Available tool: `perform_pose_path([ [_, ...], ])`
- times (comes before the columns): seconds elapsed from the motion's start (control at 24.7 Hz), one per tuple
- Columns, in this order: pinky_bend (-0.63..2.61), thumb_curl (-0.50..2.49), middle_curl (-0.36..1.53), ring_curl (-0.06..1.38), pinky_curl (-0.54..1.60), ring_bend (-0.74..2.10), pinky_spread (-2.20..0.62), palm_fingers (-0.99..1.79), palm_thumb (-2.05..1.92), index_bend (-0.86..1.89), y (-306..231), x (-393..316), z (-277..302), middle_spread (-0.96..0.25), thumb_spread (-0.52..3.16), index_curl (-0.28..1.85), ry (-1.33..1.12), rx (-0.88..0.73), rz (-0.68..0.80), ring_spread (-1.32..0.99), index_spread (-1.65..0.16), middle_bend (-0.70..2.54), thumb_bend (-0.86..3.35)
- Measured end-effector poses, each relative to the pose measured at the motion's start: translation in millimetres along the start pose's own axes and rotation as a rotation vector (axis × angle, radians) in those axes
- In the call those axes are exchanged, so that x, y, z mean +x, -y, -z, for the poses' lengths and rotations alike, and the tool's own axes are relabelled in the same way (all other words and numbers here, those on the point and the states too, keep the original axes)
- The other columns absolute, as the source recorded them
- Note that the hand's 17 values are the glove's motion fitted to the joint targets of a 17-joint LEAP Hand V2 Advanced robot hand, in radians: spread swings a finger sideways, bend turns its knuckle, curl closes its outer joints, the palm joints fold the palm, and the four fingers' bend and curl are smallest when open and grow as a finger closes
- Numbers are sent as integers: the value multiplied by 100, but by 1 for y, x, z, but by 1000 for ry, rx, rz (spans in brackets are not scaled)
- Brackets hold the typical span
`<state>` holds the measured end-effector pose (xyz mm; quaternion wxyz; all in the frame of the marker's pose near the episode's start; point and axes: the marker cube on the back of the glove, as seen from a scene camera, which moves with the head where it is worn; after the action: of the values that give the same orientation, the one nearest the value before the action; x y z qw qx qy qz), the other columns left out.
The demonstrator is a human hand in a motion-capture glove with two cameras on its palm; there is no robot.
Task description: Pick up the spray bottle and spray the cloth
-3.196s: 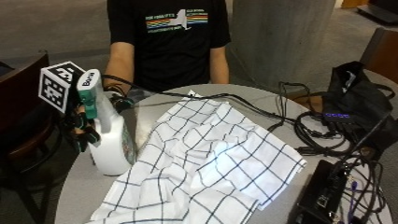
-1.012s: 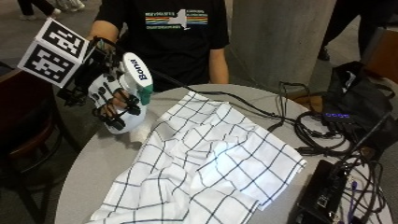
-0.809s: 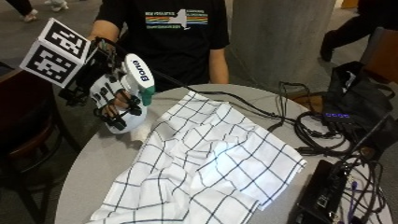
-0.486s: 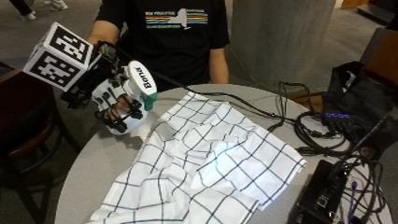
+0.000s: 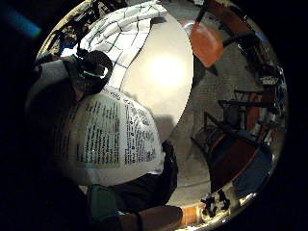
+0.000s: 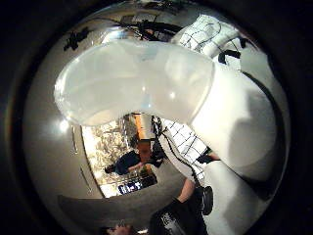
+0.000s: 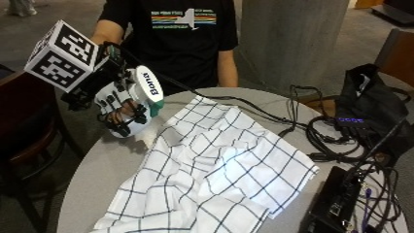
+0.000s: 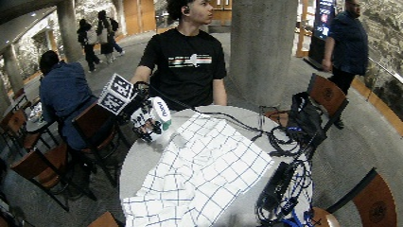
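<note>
The gloved right hand is gripping the raised, now-tilted Bona spray bottle, fingers curled around it, aiming at the checked cloth beyond the fingertips.

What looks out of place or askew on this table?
The checked cloth lies rumpled, a corner hanging over the table edge. The spray bottle is tilted in the gloved right hand, above the table. Nothing spilled.

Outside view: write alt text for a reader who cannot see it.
A gloved right hand holds a white spray bottle tilted in the air above a round grey table, beside a white checked cloth spread across it.
</note>
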<state>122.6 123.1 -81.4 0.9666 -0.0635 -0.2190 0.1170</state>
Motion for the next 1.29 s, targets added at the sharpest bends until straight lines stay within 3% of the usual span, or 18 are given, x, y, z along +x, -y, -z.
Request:
perform_pose_path([
  [1.29,19,76,47,38,33,23,20,116,99,26,-5,5,-2,-9,33,59,133,67,20,3,-22,22,-3],
])
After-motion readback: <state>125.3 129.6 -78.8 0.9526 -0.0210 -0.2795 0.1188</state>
